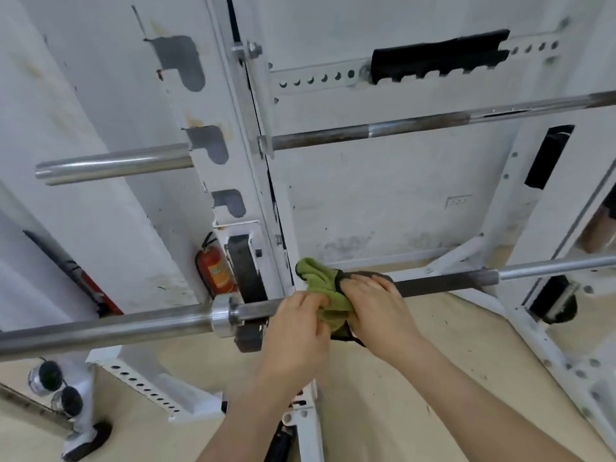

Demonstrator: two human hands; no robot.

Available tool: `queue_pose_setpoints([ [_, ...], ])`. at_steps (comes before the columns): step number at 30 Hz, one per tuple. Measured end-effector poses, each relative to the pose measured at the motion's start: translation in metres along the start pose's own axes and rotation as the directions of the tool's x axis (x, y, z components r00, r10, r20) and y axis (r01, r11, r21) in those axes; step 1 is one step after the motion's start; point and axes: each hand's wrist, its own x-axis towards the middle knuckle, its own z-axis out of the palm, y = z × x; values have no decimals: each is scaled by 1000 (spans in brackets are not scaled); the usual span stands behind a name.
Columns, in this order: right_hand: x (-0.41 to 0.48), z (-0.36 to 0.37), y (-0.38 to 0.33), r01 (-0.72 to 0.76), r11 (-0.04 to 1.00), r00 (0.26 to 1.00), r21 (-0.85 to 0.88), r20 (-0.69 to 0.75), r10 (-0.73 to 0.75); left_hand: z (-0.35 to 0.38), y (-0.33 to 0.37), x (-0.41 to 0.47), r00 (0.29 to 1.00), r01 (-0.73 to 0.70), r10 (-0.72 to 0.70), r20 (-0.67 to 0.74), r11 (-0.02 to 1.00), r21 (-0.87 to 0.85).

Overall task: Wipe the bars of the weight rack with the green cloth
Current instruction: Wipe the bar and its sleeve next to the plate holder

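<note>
Just below the middle of the frame, the crumpled green cloth (318,276) with its dark edging is bunched over the lower barbell (133,323), a long steel bar running from the left edge to the right edge. Both hands are close together and closed on it. The left hand (298,328) pinches a fold of the fabric with curled fingers. The right hand (376,306) wraps over the cloth and the bar beneath it.

To do this stroke well, the cloth should be spread so it circles the whole shaft, not only the top. The right hand can then squeeze and slide it along the dark section towards the right of the frame, twisting as it goes, while the left keeps the loose end from slipping off. The shiny collar and sleeve on the left probably need their own pass.

Two barbells are in view: this one and the upper barbell (416,123), a duller steel bar crossing the upper half. The white steel upright (186,105) shows three hook-shaped cut-outs. One red fire extinguisher (215,270) stands behind it, left of centre.
</note>
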Motion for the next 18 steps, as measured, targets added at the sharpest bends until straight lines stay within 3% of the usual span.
queue_pose_setpoints([
  [4, -18, -26, 67, -85, 994, 994, -72, 66, 90, 13, 36, 4, 990, -117, 109, 90, 989, 87],
  [7, -30, -46, 109, -206, 975, 974, -86, 79, 212, 26, 47, 10, 988, -109, 87, 129, 979, 175],
  [12, -30, -29, 103, -347, 915, 938, -208, -54, 343, 45, 51, 17, 991, -66, 41, 128, 978, 199],
  [16, -25, 3, 74, -304, 930, 952, -205, -106, 288, 58, 65, 30, 990, -115, 107, 87, 989, 90],
  [18, -30, 0, 96, -167, 956, 981, -239, -136, 138, 68, 75, 40, 988, -140, 133, 83, 987, 80],
])
